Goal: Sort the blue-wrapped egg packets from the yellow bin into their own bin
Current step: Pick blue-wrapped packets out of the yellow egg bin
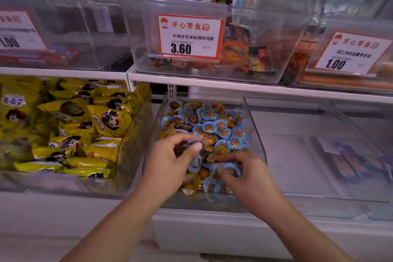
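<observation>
A clear plastic bin [258, 140] on the lower shelf holds a heap of small egg packets, blue-wrapped ones [221, 127] mixed with yellow-wrapped ones [192, 178]. Both my hands are inside it, near its front. My left hand [170, 159] has its fingers curled and pinches several packets, with a blue rim showing at the fingertips. My right hand [242, 176] lies lower and to the right, fingers curled round a blue-wrapped packet [230, 169]. Both hands are motion-blurred.
Left of the egg bin stands a clear bin of large yellow snack bags [85, 125]. To the right is a nearly bare clear bin [319, 155] with a few flat packets [353, 161]. The upper shelf carries bins with price cards [189, 37] overhanging the work area.
</observation>
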